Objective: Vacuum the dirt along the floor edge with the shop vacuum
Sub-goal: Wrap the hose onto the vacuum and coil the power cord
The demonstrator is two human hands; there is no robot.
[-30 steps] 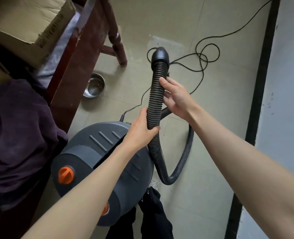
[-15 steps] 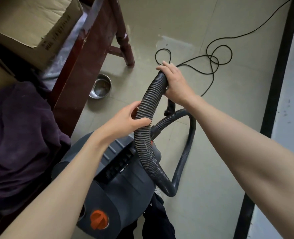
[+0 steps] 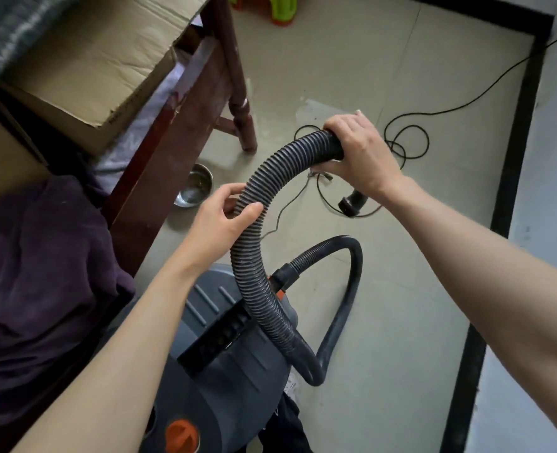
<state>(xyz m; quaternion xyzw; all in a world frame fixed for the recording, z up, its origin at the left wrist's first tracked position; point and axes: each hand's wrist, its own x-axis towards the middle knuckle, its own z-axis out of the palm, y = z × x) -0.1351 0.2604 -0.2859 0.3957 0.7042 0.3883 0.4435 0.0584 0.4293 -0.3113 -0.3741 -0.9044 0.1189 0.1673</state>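
the right hand (image 3: pixel 362 152) curls over the far end of the ribbed hose (image 3: pixel 254 256), fingers wrapped round it; the left hand (image 3: pixel 221 220) grips the hose lower down, thumb across the ribs; the hose arches between both hands, then loops to the shop vacuum (image 3: pixel 224 364) on the floor (image 3: pixel 401 322) below; a black cord (image 3: pixel 407 142) coils beyond; a steel bowl (image 3: pixel 195 188) sits beside the wooden furniture leg (image 3: pixel 237 93).
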